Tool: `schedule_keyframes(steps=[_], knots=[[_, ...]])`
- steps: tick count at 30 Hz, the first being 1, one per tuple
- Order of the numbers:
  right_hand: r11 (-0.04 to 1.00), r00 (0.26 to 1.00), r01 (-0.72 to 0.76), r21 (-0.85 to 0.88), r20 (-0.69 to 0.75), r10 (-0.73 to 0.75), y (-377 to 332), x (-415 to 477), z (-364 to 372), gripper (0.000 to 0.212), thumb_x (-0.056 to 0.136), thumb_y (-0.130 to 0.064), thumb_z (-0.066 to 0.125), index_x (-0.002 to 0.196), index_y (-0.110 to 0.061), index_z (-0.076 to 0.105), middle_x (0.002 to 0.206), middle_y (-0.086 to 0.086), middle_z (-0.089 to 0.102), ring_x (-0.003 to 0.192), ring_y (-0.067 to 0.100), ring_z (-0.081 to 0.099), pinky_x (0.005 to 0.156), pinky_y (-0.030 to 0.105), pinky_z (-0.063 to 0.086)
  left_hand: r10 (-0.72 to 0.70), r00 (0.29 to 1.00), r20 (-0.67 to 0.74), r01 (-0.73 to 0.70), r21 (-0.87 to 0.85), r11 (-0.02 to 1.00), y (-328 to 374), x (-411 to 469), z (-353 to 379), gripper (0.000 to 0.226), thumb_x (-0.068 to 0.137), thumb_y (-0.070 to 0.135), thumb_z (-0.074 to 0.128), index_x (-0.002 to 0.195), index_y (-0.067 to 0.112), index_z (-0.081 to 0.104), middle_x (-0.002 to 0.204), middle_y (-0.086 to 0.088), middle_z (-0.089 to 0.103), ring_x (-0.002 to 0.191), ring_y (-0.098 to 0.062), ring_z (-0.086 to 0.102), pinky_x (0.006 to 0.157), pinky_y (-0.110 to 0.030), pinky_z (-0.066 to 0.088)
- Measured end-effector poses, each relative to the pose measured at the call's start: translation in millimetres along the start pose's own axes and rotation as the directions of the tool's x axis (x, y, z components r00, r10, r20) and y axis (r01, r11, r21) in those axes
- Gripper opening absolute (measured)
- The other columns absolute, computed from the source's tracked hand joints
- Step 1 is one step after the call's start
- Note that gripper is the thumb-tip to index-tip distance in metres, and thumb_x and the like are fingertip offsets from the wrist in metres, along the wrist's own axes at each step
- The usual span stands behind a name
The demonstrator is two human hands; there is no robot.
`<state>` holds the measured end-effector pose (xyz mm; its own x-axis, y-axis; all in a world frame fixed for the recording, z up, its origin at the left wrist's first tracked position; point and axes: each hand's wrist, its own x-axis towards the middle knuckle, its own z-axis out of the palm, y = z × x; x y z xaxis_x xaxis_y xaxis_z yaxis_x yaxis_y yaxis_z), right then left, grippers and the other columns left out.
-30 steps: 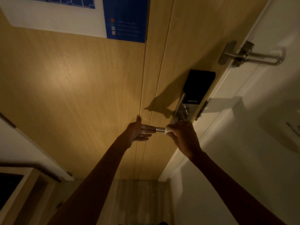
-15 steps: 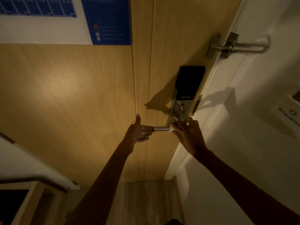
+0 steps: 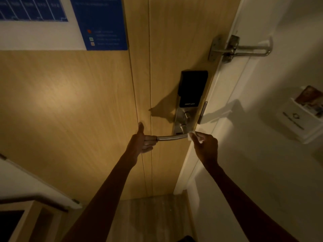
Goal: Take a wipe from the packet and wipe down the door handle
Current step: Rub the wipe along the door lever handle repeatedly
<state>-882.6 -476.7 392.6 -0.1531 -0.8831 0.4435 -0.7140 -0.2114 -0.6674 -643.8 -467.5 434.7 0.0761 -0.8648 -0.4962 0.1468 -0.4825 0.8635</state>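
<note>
Lock (image 3: 189, 95) reads "SMART LOCK"; right hand (image 3: 206, 145) pinching wipe (image 3: 191, 136).

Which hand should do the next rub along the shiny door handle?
The right hand, most likely. It pinches the white wipe right at the pivot end of the handle, so it can slide along the bar. The left hand is open, with only fingertips steadying the free end and no wipe.

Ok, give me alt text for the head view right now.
The right hand presses a white wipe against the pivot end of the metal door handle, while the left hand steadies the handle's free end. Above sits a black smart lock on a wooden door.
</note>
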Motion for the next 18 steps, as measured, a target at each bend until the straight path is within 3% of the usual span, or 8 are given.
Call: schedule_keyframes(steps=[2, 3, 6, 8, 10, 13, 16, 18], knots=[[0.963, 0.974, -0.222, 0.153, 0.071, 0.213, -10, 0, 10, 0.04, 0.089, -0.043, 0.062, 0.07, -0.009, 0.069, 0.064, 0.004, 0.069, 0.056, 0.005, 0.061, 0.064, 0.019, 0.043, -0.017, 1.0, 0.007, 0.017, -0.001, 1.0, 2, 3, 0, 0.083, 0.089, 0.071, 0.023, 0.089, 0.004, 0.072, 0.085, -0.011, 0.072, 0.084, -0.019, 0.068, 0.081, -0.032, 0.055], [0.92, 0.944, -0.325, 0.217, 0.123, 0.305, -17, 2, 13, 0.039, 0.089, -0.042, 0.063, 0.073, -0.007, 0.07, 0.066, 0.004, 0.069, 0.058, 0.004, 0.061, 0.064, 0.018, 0.044, -0.021, 1.0, 0.009, 0.021, 0.005, 1.0, 3, 4, 0, 0.084, 0.088, 0.072, 0.024, 0.089, 0.004, 0.072, 0.087, -0.012, 0.073, 0.086, -0.02, 0.069, 0.081, -0.032, 0.055], [0.607, 0.744, -0.669, 0.429, 0.383, 0.548, -29, 17, 15, 0.038, 0.088, -0.037, 0.066, 0.092, 0.0, 0.07, 0.081, 0.011, 0.07, 0.075, 0.018, 0.068, 0.077, 0.03, 0.056, -0.015, 1.0, 0.005, 0.015, 0.021, 1.0, 3, 6, 0, 0.084, 0.086, 0.074, 0.025, 0.086, 0.005, 0.072, 0.089, -0.013, 0.074, 0.087, -0.021, 0.069, 0.079, -0.032, 0.055], [0.53, 0.698, -0.716, 0.455, 0.468, 0.541, -32, 16, 10, 0.037, 0.087, -0.036, 0.067, 0.091, 0.001, 0.069, 0.089, 0.02, 0.069, 0.082, 0.028, 0.067, 0.09, 0.042, 0.054, -0.017, 1.0, 0.002, 0.017, 0.016, 1.0, 3, 6, 0, 0.084, 0.086, 0.074, 0.026, 0.084, 0.005, 0.073, 0.087, -0.013, 0.074, 0.086, -0.022, 0.07, 0.078, -0.032, 0.056], [0.532, 0.718, -0.696, 0.482, 0.457, 0.526, -31, 5, 4, 0.039, 0.087, -0.038, 0.067, 0.091, 0.001, 0.069, 0.094, 0.023, 0.069, 0.085, 0.029, 0.065, 0.094, 0.046, 0.052, -0.016, 1.0, 0.005, 0.016, 0.014, 1.0, 2, 6, 0, 0.083, 0.086, 0.074, 0.026, 0.083, 0.006, 0.073, 0.087, -0.013, 0.074, 0.087, -0.022, 0.07, 0.078, -0.032, 0.056], [0.369, 0.671, -0.737, 0.567, 0.543, 0.505, -24, -6, 1, 0.034, 0.087, -0.036, 0.067, 0.089, -0.002, 0.067, 0.098, 0.021, 0.063, 0.092, 0.032, 0.059, 0.097, 0.043, 0.048, -0.002, 1.0, 0.0, 0.002, -0.002, 1.0, -2, 5, 0, 0.078, 0.088, 0.071, 0.028, 0.084, 0.007, 0.073, 0.079, -0.009, 0.076, 0.084, -0.02, 0.07, 0.075, -0.03, 0.056], [0.185, 0.607, -0.764, 0.618, 0.592, 0.529, -27, -2, 4, 0.026, 0.087, -0.029, 0.069, 0.093, -0.004, 0.064, 0.101, 0.015, 0.062, 0.095, 0.026, 0.06, 0.086, 0.034, 0.052, 0.002, 1.0, -0.003, -0.002, -0.028, 1.0, -5, 5, 1, 0.077, 0.09, 0.069, 0.028, 0.086, 0.006, 0.073, 0.079, -0.009, 0.074, 0.084, -0.019, 0.069, 0.072, -0.028, 0.054], [0.315, 0.682, -0.711, 0.629, 0.506, 0.528, -30, -8, 9, 0.033, 0.085, -0.031, 0.07, 0.096, 0.0, 0.065, 0.091, 0.01, 0.067, 0.083, 0.019, 0.064, 0.073, 0.029, 0.054, -0.007, 1.0, -0.001, 0.007, -0.025, 1.0, -5, 6, 1, 0.078, 0.089, 0.069, 0.028, 0.087, 0.006, 0.073, 0.083, -0.011, 0.073, 0.083, -0.019, 0.069, 0.071, -0.028, 0.054]])
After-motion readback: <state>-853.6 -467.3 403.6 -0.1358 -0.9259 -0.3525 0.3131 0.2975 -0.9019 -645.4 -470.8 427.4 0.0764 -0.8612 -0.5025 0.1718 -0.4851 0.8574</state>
